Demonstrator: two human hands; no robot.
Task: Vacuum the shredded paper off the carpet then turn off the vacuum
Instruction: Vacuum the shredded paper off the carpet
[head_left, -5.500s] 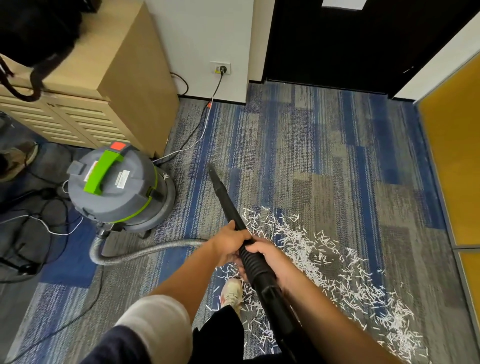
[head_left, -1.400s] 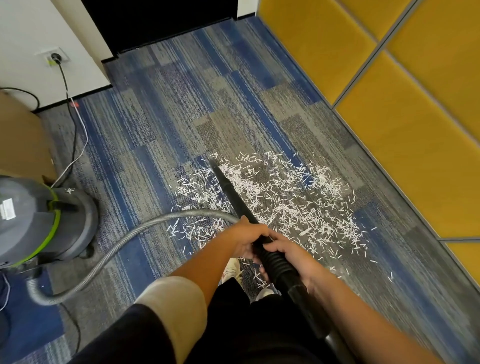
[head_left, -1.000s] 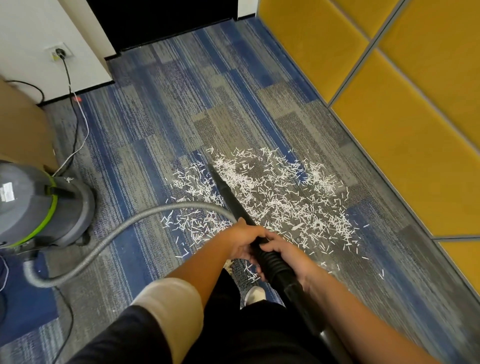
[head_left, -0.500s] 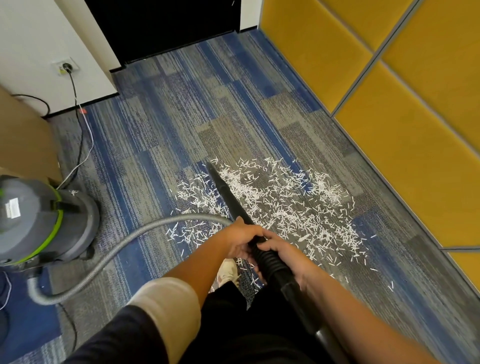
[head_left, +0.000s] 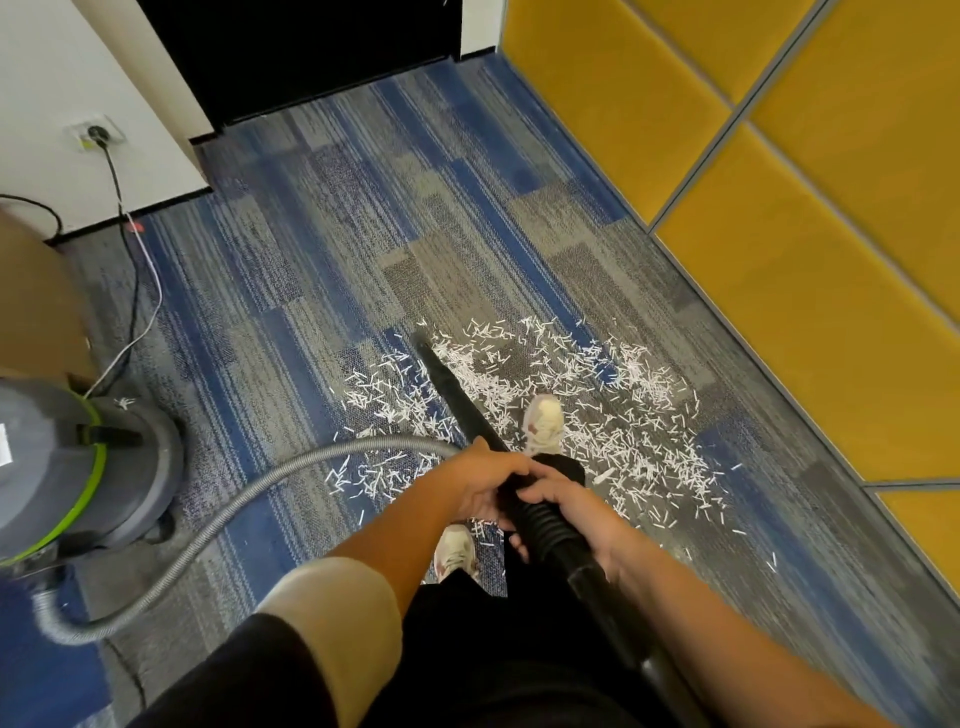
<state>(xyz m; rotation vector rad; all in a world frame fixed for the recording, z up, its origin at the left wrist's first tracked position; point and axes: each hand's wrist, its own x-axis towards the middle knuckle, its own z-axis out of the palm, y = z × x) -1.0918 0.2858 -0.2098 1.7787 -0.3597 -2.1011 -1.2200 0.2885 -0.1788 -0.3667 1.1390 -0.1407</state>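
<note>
White shredded paper lies scattered over the blue-grey carpet in front of me. A black vacuum wand points forward and down, its tip at the far left edge of the paper. My left hand grips the wand further forward, and my right hand grips its ribbed black cuff. A grey ribbed hose curves left to the grey vacuum canister with a green band, at the left edge.
My right shoe stands in the paper and my left shoe sits nearer me. Yellow wall panels run along the right. A power cord leads to a wall socket. A wooden cabinet stands far left.
My right foot has stepped forward into the paper. The view has shifted slightly forward; both hands keep the same hold on the wand and the tip stays at the paper's far left edge.
</note>
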